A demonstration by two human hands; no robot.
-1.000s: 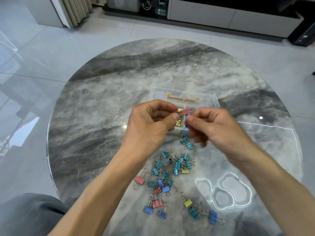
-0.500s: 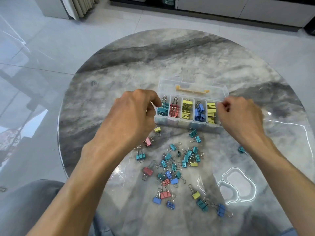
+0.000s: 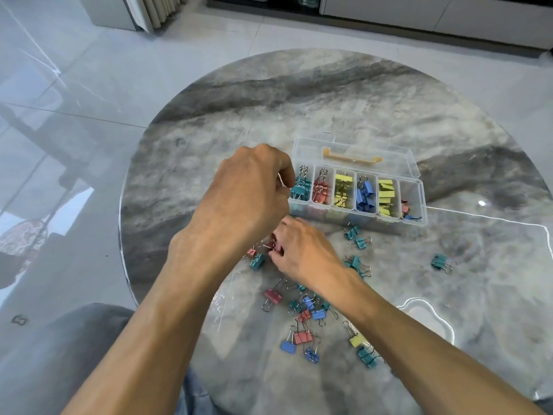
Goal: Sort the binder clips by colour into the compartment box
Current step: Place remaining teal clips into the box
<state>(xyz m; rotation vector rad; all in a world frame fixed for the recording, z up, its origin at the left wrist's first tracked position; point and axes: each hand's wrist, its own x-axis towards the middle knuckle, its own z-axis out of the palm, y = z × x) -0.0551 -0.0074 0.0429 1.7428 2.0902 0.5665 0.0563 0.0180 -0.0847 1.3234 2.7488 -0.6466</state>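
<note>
Since half a second ago, the right hand (image 3: 302,253) has been brought from the box's right end down to the table (image 3: 389,109), where a pink clip (image 3: 273,245) is pinched. Picking is judged in hand; a lift to the pink compartment is called for next. Loose clips (image 3: 305,313) are scattered nearest. Farther off, the left hand (image 3: 245,199) is curled by the box (image 3: 416,205); whether anything is held cannot be told.
</note>
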